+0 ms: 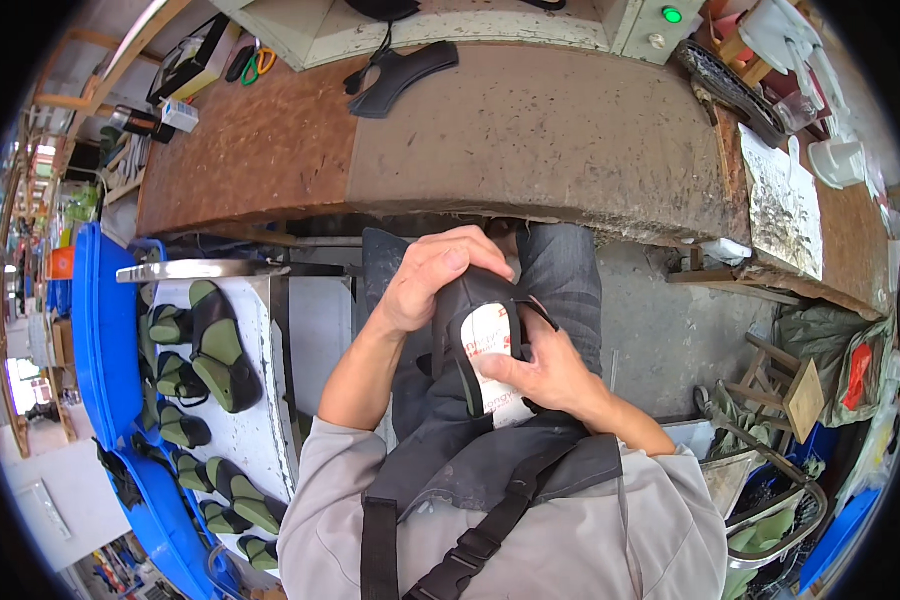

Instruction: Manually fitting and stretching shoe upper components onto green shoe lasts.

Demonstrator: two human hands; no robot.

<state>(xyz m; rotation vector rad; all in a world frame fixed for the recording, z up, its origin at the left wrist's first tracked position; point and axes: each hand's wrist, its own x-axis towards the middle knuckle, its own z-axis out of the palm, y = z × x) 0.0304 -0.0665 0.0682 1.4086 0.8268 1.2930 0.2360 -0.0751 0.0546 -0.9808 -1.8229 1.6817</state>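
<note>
A person's grey sleeves [330, 480] spread to left and right, with a black strap and buckle [475, 545] nearest, over a dark apron [570, 470]. Both forearms reach inward and away, elbows bent outward, and the hands meet above the lap. The right hand [550, 375] grips the dark shoe upper [460, 295] from the right, its thumb laid across the white insole [490, 330] and its fingers hidden behind. The left hand [435, 275] bends at the wrist and curls its fingers over the shoe's far end, gripping it there. The shoe is held tilted over the lap, white side facing up.

To the left, green-and-black shoe uppers [225, 350] crowd a white-topped stand [278, 440], with a blue bin [110, 340] beyond its left side. To the right stands a wooden stool [802, 400]. Past the knees, the front edge of the brown bench [530, 130] runs across the way. On it lie a black cut piece [405, 80], scissors [260, 65] at far left and a dark sole [730, 90] at far right.
</note>
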